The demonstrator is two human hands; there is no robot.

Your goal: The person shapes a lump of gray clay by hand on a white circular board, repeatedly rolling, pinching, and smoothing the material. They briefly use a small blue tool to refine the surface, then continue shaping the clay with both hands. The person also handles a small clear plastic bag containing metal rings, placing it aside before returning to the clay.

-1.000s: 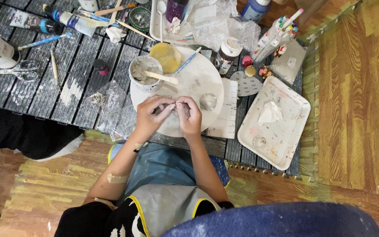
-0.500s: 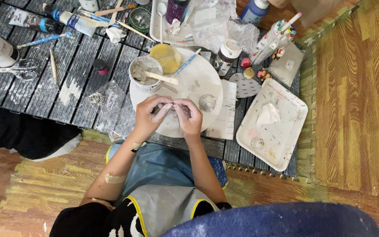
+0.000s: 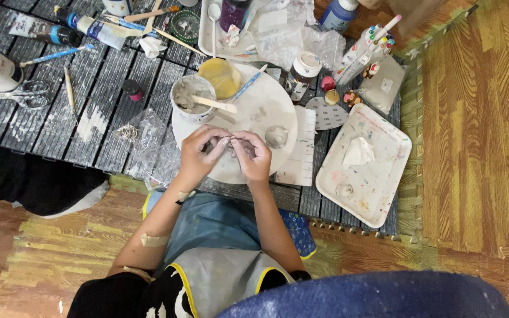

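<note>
My left hand (image 3: 198, 158) and my right hand (image 3: 254, 156) meet fingertip to fingertip over the near edge of a round white board (image 3: 254, 106). Between them they pinch a small grey lump of clay (image 3: 229, 143), mostly hidden by the fingers. A rounded grey clay ball (image 3: 276, 136) lies on the board just right of my right hand. Behind my left hand stands a cup of grey slip (image 3: 191, 97) with a wooden stick across it, and beside it a yellow cup (image 3: 220, 76).
A paint-speckled white tray (image 3: 378, 182) holding a crumpled tissue (image 3: 357, 153) lies to the right. Scissors (image 3: 25, 94), brushes, paint tubes and a white-lidded jar (image 3: 304, 69) crowd the grey slatted mat (image 3: 60, 129). Wooden floor surrounds the mat.
Both hands stay together on the clay lump over the board; only the fingertips have shifted slightly.
</note>
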